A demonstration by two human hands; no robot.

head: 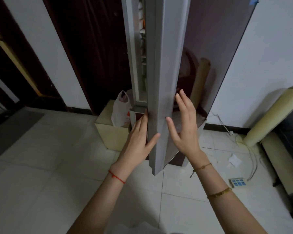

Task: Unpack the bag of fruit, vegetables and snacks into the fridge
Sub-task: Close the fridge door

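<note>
Left hand [139, 141]: on the left side of the tall grey fridge door's [161, 81] leading edge; fingers straight and mostly hidden behind that edge, thumb stretched across the front face, resting on it; not curled round anything visible.
Right hand [184, 125]: fingers spread and loosely straight, fingertips [179, 96] at the glossy dark-tinted outer panel of the door, thumb tip at the grey edge strip; holding nothing.
Fridge door: seen edge-on, ajar, a narrow gap on its left showing lit shelves of the fridge interior [142, 48].
White plastic carrier bag [121, 110]: upright with handles up, on a low cream box-like stand [108, 130] just left of the fridge foot; contents too unclear to name.
Edges: lower corner of the door hangs between both wrists, above the floor.
Open room: pale tiled floor [49, 166] wide on the left; on the right, white cables [243, 144], a crumpled white scrap [233, 160] and rolled cream mats [271, 115] against the wall.
</note>
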